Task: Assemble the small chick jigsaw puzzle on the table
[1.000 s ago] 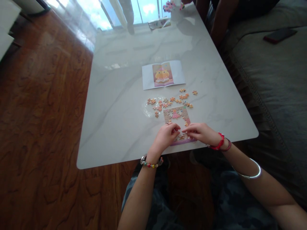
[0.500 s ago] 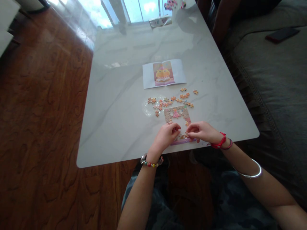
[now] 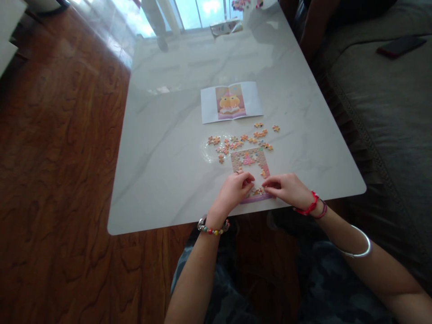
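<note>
- Both hands meet over the near end of a partly built jigsaw puzzle (image 3: pixel 249 160), which lies at the front edge of a white marble worktop (image 3: pixel 168 180).
- Left hand (image 3: pixel 234 191), fingers curled, rests its fingertips on the puzzle's lower left part; whether it grips a piece cannot be told.
- Right hand (image 3: pixel 286 189) has thumb and forefinger drawn close together at the puzzle's lower right corner; any piece between them is too small to make out.
- Loose pieces (image 3: pixel 236 141) lie scattered just beyond the puzzle's far edge.
- A folded reference sheet (image 3: pixel 231 102) bearing a printed picture lies flat farther up the worktop, apart from the pieces.
- A beaded bracelet (image 3: pixel 212 230) circles the left wrist, a red cord (image 3: pixel 308 204) the right, with a silver bangle (image 3: pixel 358 249) higher up that forearm.
- Another person's arm (image 3: pixel 312 31) shows at the worktop's far right corner; a dark phone (image 3: pixel 400 45) lies on the grey sofa (image 3: pixel 388 112) alongside.
</note>
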The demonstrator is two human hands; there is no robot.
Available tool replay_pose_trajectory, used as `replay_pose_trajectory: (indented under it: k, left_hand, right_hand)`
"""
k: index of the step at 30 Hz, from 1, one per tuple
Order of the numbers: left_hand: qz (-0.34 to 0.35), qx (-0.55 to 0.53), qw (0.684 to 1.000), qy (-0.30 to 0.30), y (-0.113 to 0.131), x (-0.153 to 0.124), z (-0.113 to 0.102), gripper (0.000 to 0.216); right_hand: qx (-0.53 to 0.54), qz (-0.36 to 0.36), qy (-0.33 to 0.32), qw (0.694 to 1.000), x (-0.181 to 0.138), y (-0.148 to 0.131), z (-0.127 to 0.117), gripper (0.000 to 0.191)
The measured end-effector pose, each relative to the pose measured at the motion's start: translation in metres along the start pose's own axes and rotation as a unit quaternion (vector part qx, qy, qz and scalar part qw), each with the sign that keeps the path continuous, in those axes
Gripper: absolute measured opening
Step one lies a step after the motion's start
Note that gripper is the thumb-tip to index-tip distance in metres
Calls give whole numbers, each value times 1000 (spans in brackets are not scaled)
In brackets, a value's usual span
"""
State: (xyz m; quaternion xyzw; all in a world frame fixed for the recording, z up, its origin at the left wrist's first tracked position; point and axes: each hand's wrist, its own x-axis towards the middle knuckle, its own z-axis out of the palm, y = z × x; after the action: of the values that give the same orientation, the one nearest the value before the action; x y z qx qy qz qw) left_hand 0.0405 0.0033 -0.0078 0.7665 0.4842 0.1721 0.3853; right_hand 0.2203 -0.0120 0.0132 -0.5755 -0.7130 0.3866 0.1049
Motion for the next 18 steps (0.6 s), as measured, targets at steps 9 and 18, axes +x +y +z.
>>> replay_pose_trajectory:
  k: [9,18]
  left_hand:
    - [-8,-53,999,-6,-3,1,-6,12]
    - [-52,-94,994,28,-21,-7,-24,13]
  right_hand:
    - [104,-10,-29,994,2,-4,-4,13]
    - [15,-66,-20,997,15,-26,18,11]
